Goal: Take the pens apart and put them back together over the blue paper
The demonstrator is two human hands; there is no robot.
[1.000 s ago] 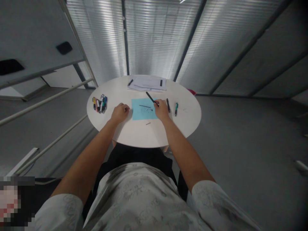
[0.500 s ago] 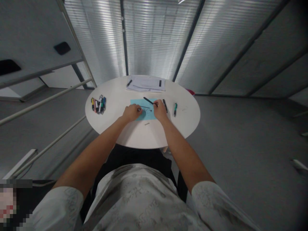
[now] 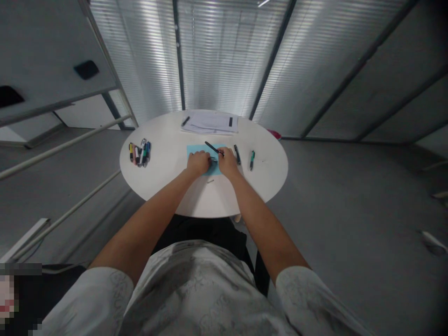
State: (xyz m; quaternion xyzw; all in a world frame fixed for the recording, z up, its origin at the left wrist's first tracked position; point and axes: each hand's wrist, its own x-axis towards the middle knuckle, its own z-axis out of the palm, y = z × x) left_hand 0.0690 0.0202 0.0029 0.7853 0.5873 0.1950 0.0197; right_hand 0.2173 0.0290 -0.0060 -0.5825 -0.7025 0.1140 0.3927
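Note:
My right hand [image 3: 227, 161] is closed around a black pen [image 3: 212, 147] that slants up and left over a light-blue sheet [image 3: 191, 149]. Close beside it, my left hand [image 3: 199, 163] is closed above the left part of the same sheet. Its fingers pinch something small near the right fingertips, too small to make out. Both hands cover much of the sheet. Just right of the right hand lies a second dark pen [image 3: 237, 155]. A short greyish strip [image 3: 210, 181] lies on the table below the sheet.
The white oval table [image 3: 164, 186] bears a cluster of markers [image 3: 140, 153] at left. A green-and-black pen [image 3: 252, 160] lies at right, and a stack of papers [image 3: 209, 122] at the back. Metal rails [image 3: 70, 146] run along the left. Part of another person shows at the lower left corner.
My left hand has moved right, close to my right hand. The thin dark piece seen on the blue sheet between the hands is now mostly covered. The view has shifted slightly.

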